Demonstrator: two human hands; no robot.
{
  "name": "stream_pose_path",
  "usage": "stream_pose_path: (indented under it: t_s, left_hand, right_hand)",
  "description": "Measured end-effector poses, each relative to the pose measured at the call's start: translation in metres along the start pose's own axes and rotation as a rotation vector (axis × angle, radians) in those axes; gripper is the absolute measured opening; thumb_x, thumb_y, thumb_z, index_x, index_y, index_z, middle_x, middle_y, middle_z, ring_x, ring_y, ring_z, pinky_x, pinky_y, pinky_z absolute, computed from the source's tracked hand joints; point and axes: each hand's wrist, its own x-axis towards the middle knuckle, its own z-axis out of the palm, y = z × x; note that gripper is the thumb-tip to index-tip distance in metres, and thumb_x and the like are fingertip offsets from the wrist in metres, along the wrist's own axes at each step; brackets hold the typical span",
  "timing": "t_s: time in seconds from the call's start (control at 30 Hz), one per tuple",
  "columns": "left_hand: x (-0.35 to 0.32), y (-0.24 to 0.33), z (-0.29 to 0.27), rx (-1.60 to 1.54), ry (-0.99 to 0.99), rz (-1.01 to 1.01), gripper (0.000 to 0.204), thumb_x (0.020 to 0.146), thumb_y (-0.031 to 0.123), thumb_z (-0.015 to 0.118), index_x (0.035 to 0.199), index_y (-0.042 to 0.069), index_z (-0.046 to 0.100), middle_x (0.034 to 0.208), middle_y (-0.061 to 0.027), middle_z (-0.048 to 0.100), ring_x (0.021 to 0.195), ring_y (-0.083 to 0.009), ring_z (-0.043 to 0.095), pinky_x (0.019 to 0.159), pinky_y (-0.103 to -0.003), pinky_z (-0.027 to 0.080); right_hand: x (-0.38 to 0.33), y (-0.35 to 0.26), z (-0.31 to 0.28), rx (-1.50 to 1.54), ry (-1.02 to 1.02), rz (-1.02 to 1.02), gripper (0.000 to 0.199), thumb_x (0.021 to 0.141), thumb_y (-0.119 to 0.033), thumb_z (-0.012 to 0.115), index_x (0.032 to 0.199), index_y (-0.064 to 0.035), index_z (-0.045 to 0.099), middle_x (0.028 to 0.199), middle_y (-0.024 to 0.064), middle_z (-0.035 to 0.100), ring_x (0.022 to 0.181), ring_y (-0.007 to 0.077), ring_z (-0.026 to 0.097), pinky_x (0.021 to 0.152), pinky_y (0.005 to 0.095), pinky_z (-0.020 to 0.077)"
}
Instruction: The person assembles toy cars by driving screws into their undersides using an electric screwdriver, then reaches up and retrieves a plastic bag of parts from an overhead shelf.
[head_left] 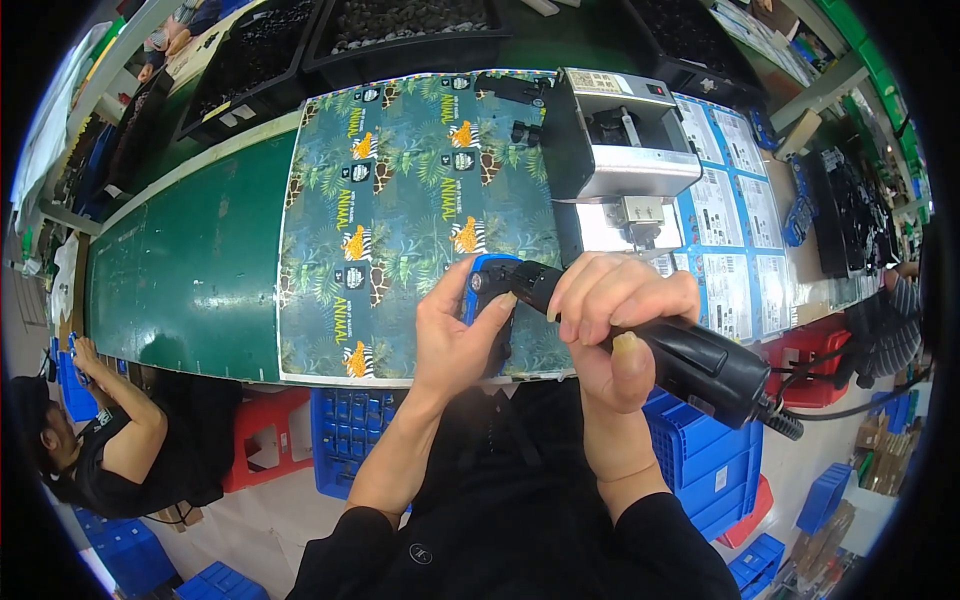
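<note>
My left hand (450, 330) grips a small blue and black plastic part (490, 263) above the near edge of the bench. The fingers hide most of that part, so its exact kind does not show. My right hand (615, 320) is wrapped around a black electric screwdriver (705, 368), held nearly level. Its nose points left and meets the part beside my left thumb; the contact point is partly hidden. A cable runs off the tool's rear end to the right.
Beyond my hands stands a metal and black screw feeder (640, 172). A printed animal-pattern sheet (415, 200) covers the bench; label sheets (728, 210) lie to the right. Black bins (405, 48) line the back. Blue crates (715, 470) stand below. A co-worker (110, 440) sits at left.
</note>
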Motion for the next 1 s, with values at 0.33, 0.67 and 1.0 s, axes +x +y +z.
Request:
stream_pose_path:
  t_s: [0.33, 0.67, 1.0]
  left_hand:
    - [-0.011, 0.001, 0.006, 0.116, -0.013, 0.078, 0.047, 0.082, -0.003, 0.069, 0.127, -0.002, 0.057, 0.11, -0.0049, 0.066, 0.101, -0.0099, 0.06, 0.089, -0.027, 0.049]
    - [-0.018, 0.004, -0.001, -0.052, -0.027, -0.124, 0.058, 0.077, -0.008, 0.068, 0.131, 0.003, 0.051, 0.108, -0.0046, 0.064, 0.095, -0.011, 0.062, 0.085, -0.026, 0.05]
    - [-0.013, -0.006, -0.003, -0.006, -0.039, -0.152, 0.057, 0.077, -0.007, 0.067, 0.13, 0.002, 0.05, 0.11, -0.0109, 0.063, 0.086, -0.018, 0.068, 0.075, -0.031, 0.057]
  right_hand:
    - [-0.002, -0.02, -0.007, 0.097, 0.076, 0.012, 0.023, 0.09, -0.016, 0.068, 0.099, -0.0068, 0.049, 0.074, 0.0068, 0.056, 0.064, 0.0198, 0.056, 0.065, 0.0379, 0.0504]
    - [0.06, -0.052, -0.077, -0.2, 0.209, -0.047, 0.011, 0.095, -0.014, 0.054, 0.1, -0.0042, 0.052, 0.066, 0.0061, 0.05, 0.054, 0.0175, 0.051, 0.056, 0.0348, 0.0467]
    - [0.061, -0.043, -0.074, -0.366, 0.212, 0.048, 0.012, 0.085, -0.001, 0.068, 0.087, -0.0004, 0.056, 0.059, 0.0051, 0.055, 0.046, 0.0119, 0.053, 0.047, 0.0262, 0.0465]
